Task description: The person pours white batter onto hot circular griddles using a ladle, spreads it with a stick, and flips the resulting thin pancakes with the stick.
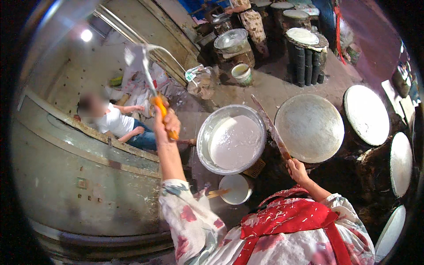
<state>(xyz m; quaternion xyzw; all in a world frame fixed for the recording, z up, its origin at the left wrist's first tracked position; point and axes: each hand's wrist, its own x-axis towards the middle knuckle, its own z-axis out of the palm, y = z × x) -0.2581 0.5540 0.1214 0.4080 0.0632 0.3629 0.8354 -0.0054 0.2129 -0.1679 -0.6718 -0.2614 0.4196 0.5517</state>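
My left hand [169,122] is raised and grips the orange handle of a metal utensil [149,71], whose far end is blurred. A long flat spatula [273,132], smeared with pale residue, is held by its near end in my right hand [296,169]. Its blade slants between a wide metal basin [200,150] and a round pale griddle [309,127]. Whitish, thick batter [235,142] fills the lower part of the basin. Below it stands a smaller pail of whitish liquid [237,189], with wooden sticks [218,193] across its rim.
More round griddles [366,115] curve along the right. A seated person [117,119] is at the left beside a low wall [92,175]. Farther off are another person [253,26], a bucket [241,74], a metal basin [232,39] and a white flatbread [302,35] on a stand.
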